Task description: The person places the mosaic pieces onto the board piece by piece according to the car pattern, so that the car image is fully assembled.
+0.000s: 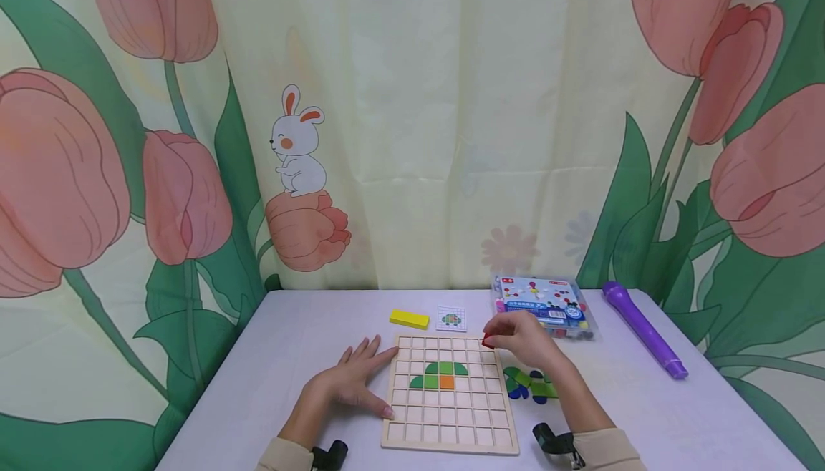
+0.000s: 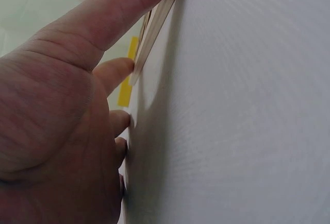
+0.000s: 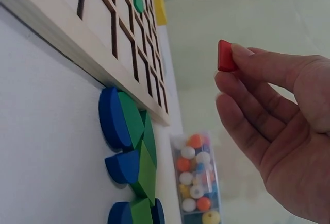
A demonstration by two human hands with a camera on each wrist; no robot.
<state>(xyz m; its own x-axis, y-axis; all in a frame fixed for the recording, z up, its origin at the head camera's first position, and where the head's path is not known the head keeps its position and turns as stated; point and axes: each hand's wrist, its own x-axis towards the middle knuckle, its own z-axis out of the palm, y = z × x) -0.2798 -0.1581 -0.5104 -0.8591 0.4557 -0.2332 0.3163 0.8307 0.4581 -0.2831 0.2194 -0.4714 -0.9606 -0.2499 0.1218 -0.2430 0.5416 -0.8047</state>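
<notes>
Right hand (image 1: 525, 340) pinches a red block (image 3: 225, 56), likely light and stiff, best held by its edges; left hand (image 1: 351, 376) lies splayed.

Red block (image 3: 224, 56) aloft, gridded board (image 1: 449, 417) flat

Purple tube (image 1: 646, 331) near bead case (image 1: 544, 303)

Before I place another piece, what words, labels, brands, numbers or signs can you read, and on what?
None can be read with certainty.
Clear plastic box with a blue-and-white printed label: lettering and a barcode-like patch, too small and blurred to read.
Small white square card with a green grid picture: no lettering discernible.
Light wooden grid board: no lettering visible.
Small red block: no marks on the visible faces.
</notes>
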